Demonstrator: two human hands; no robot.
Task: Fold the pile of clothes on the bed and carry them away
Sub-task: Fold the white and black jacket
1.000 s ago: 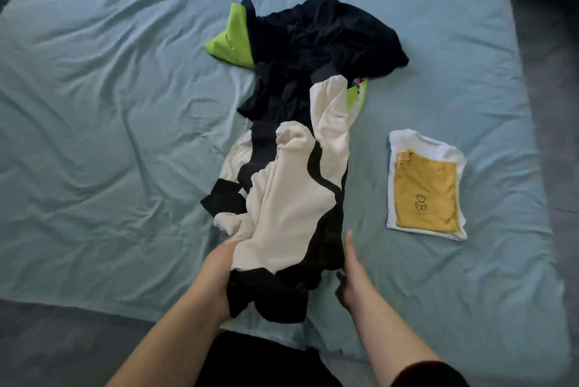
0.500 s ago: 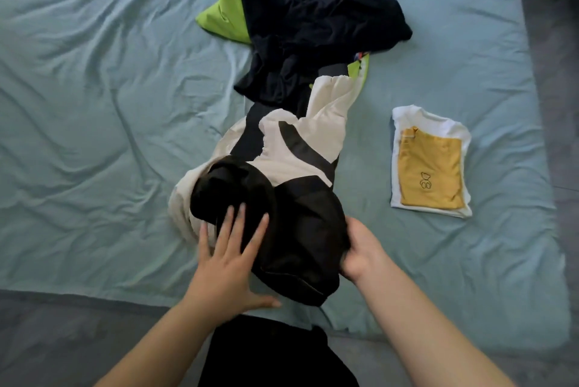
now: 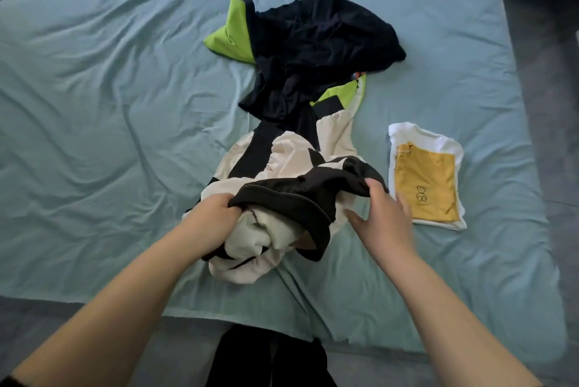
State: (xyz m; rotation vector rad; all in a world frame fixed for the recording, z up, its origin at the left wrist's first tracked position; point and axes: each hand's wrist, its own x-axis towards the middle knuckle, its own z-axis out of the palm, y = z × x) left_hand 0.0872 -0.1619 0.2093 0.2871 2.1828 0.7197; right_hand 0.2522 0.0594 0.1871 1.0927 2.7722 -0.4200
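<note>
Since a moment ago, both hands have bunched the black-and-cream garment (image 3: 282, 186): left hand (image 3: 216, 214) clenched on its black hem, right hand (image 3: 380, 214) pinching it, so sorting precedes folding.

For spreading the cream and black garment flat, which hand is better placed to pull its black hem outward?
Probably the left hand: it already grips the black hem of the cream and black garment. The right hand only pinches the hem's far end with its fingertips, palm open.
</note>
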